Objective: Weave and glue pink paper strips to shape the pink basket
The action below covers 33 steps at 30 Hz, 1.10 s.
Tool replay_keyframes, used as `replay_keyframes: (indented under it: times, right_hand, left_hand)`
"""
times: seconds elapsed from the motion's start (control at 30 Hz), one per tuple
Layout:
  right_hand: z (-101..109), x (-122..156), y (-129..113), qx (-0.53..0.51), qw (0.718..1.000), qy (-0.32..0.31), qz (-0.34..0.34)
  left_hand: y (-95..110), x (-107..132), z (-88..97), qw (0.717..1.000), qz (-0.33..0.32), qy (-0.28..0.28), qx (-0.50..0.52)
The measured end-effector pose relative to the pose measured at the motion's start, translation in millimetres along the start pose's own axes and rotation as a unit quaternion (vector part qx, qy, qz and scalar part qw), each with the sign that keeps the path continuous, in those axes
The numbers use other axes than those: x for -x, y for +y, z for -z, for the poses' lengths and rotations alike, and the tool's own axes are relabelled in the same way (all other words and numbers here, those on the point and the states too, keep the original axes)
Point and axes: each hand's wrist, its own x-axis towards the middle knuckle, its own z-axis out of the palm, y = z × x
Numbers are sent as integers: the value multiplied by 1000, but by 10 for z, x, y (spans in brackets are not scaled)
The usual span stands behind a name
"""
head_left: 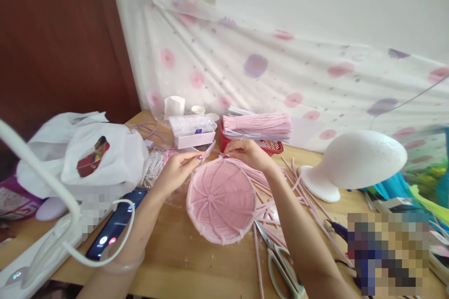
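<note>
A pink bowl-shaped piece (220, 201) made of fuzzy stems rests on the table, its hollow side toward me, with ribs spreading from one centre point. At its far rim, the fingers of my right hand (247, 153) are pinched together on the edge. My left hand (183, 166) is just left of the far rim, thumb and fingers pressed together; anything between them is too small to make out. Loose pink chenille stems (298, 182) lie right of the piece, partly behind my right forearm. Scissors (280, 261) with pale handles lie close to its lower right.
Behind my hands are a red basket (277, 148) bearing bundled pink stems (257, 124) and a clear-lidded box (192, 124). A white foam head (365, 159) stands right. On the left are a phone (114, 229), a white cable (73, 196) and a white bag (115, 154).
</note>
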Motion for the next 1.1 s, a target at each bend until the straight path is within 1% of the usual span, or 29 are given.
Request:
replay_keyframes:
  times: [0.13,0.33,0.47,0.6,0.9,1.1]
  right_hand:
    - [47,-11,91,2,1000,0,-15]
    - [24,-9,199,8,999,8,-36]
    - [-28,-5,212,16,998,27,-53]
    - [-69,35,172,23,997,46,-65]
    - [-77,235,19,57,994,49,-78]
    - [-141,392,-121,106,987,70,-95]
  left_hand:
    - [-50,-61,5,999,13,-46,22]
    - [-93,-143,18,995,15,-84,42]
    - [-112,-200,23,993,8,-107,52]
    - [-121,-254,34,990,3,-127,58]
    - [-129,-269,-7,992,10,-119,46]
    - [-126,-215,-54,993,42,-102,31]
